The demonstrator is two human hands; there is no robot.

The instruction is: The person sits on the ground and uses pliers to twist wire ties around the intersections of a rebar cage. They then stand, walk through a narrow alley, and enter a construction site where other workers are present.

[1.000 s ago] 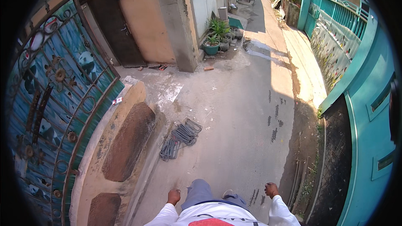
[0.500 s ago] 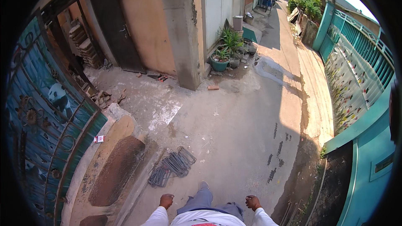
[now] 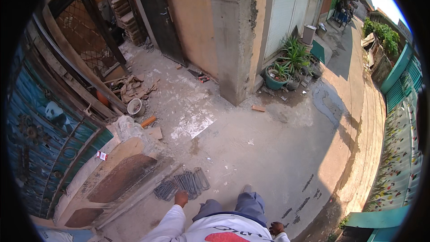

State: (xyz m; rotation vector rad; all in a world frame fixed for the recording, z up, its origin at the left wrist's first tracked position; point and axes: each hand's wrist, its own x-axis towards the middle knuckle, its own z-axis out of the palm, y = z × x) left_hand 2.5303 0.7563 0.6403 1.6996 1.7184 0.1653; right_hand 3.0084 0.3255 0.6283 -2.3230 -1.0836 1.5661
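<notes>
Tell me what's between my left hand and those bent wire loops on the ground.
Nothing: in the head view the left hand hangs just short of the wire loops, with only bare concrete between.

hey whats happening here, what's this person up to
A person is walking on a concrete yard between buildings, seen from above. Their left hand swings out in front, empty, just above a pile of bent metal wire stirrups lying on the ground beside a raised concrete ledge. Their right hand hangs by their side, also holding nothing.
</notes>
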